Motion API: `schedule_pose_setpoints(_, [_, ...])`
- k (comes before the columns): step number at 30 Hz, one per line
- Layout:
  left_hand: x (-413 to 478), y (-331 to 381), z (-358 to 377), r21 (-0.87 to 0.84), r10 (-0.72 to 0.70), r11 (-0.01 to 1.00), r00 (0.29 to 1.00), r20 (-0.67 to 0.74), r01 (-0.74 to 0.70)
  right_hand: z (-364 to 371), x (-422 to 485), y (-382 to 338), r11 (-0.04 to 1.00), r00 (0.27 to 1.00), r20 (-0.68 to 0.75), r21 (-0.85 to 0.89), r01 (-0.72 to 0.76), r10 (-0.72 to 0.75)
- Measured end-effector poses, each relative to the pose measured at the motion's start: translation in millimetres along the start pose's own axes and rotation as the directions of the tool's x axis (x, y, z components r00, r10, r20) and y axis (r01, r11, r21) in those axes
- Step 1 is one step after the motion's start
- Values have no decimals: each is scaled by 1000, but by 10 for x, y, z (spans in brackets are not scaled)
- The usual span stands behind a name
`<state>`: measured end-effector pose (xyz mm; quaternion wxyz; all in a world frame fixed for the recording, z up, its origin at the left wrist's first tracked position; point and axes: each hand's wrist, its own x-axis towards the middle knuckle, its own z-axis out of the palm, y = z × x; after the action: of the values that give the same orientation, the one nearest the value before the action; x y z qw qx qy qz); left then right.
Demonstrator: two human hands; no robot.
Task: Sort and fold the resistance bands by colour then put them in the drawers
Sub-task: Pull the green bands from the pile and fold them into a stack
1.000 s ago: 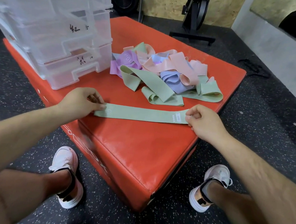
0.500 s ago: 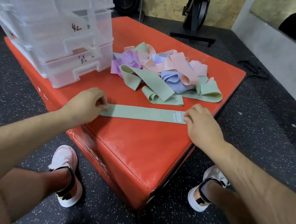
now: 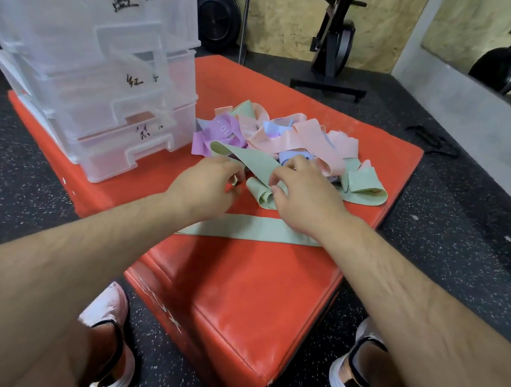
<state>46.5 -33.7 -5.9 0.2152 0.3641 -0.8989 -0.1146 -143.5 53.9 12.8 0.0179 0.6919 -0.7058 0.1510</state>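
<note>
The right grip (image 3: 307,198) is clenched on a loose green band (image 3: 251,158), thumb under and fingers over the place where it folds back on itself. The left grip (image 3: 211,185) sits just beside it with fingers curled at the same band's near edge. I cannot tell whether it actually pinches the band or only touches it.

This band runs slantwise from the left side of the pile (image 3: 301,135) toward the two grips and ends in a small loop between them. The pile is a tangle of pink, purple, blue and green bands, with another crumpled green one (image 3: 365,186) at its right edge.

Nearer the person, under both wrists, a flat band (image 3: 253,228), also green, lies straight across the red padded surface (image 3: 238,286), held by neither grip.

On the far left corner of the surface stand the clear drawers (image 3: 102,82), stacked, each front marked with handwriting.

Below, a white shoe (image 3: 109,307) rests on the speckled dark floor (image 3: 12,183) either side of the surface's near corner.
</note>
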Motion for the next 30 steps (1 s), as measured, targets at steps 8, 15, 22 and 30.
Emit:
schedule_pose_setpoints(8, [338, 265, 251, 29, -16, 999, 995, 94, 14, 112, 328, 298, 978, 934, 295, -10, -207, 200])
schedule_pose_setpoints(15, [336, 346, 202, -168, -50, 983, 992, 116, 69, -61, 454, 137, 772, 924, 211, 508, -381, 318])
schedule_pose_setpoints(22, [271, 294, -140, -306, -139, 945, 989, -41, 120, -283, 380, -68, 501, 904, 327, 754, -424, 274])
schedule_pose_setpoints(30, [90, 328, -586, -509, -285, 822, 958, 21, 256, -209, 246, -242, 694, 987, 69, 703, -153, 148])
